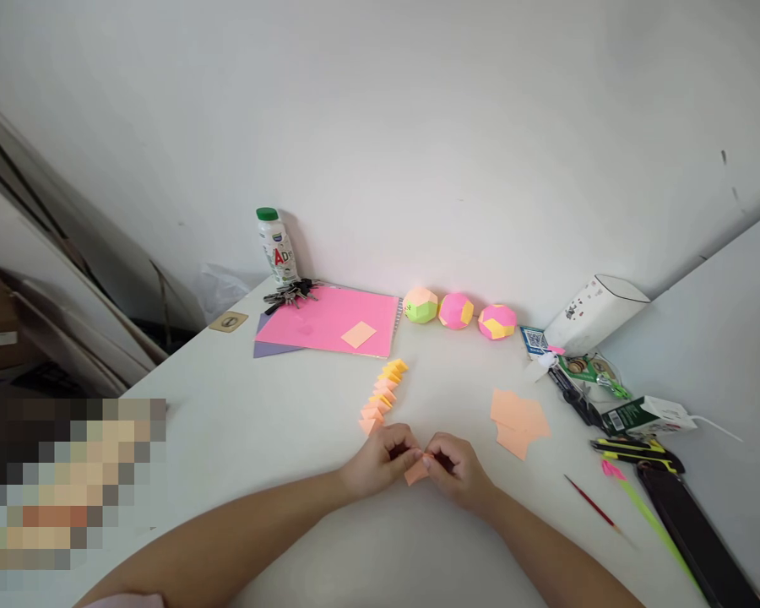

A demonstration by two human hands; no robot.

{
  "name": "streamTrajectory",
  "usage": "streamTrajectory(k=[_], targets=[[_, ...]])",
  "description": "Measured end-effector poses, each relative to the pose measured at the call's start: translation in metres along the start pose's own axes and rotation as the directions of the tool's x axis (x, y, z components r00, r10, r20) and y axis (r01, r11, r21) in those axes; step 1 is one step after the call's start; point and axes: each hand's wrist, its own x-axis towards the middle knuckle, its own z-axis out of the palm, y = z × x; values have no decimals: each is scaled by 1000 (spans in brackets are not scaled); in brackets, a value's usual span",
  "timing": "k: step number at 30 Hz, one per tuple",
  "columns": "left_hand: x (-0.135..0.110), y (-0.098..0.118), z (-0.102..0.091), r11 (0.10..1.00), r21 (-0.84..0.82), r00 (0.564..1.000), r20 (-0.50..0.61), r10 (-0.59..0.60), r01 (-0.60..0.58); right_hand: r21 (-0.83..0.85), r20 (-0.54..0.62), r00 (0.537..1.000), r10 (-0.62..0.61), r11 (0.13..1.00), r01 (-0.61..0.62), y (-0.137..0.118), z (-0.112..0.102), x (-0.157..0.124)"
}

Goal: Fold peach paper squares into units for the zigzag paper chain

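Between my two hands is a small piece of orange paper (417,470), partly hidden by the fingers. My left hand (380,463) pinches its left side, and my right hand (459,477) grips it from the right with thumb and fingers. Just beyond my left hand runs a row of folded orange and yellow paper pieces (385,395), standing close together on the table. Several flat orange paper squares (519,420) lie overlapping to the right of my right hand.
At the back stand three faceted paper balls (456,311). A pink sheet (329,321) carries keys (291,292) beside a white bottle (277,245). On the right are a thin brush (595,502), a utility knife (637,453), a black case (690,523) and a white container (595,314).
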Motion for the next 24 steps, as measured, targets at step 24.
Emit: streamTrajectory(k=[24], targets=[[1, 7, 0, 907, -401, 991, 26, -132, 132, 248, 81, 981, 179, 949, -194, 3, -5, 0]])
